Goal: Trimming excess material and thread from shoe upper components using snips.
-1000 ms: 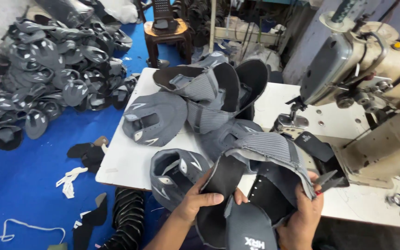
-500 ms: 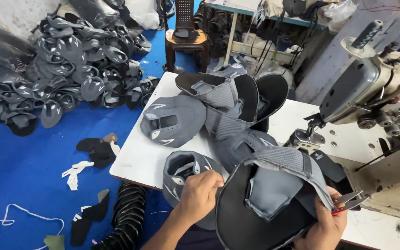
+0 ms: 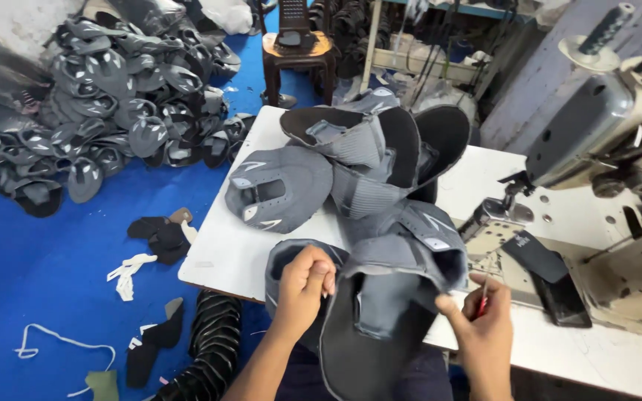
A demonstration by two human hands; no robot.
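Left hand [image 3: 305,281] and right hand [image 3: 482,327], each pinching an edge of the grey shoe upper [image 3: 380,312], beside the sewing machine [image 3: 618,156] on the white table [image 3: 217,252].

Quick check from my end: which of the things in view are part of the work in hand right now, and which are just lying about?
In hand:
- grey shoe upper, gripped by left hand and right hand
- red-handled tool in the right hand
- sewing machine beside it

Lying about:
- stacked uppers on the white table
- heap of uppers on the blue floor
- wooden stool
- floor scraps
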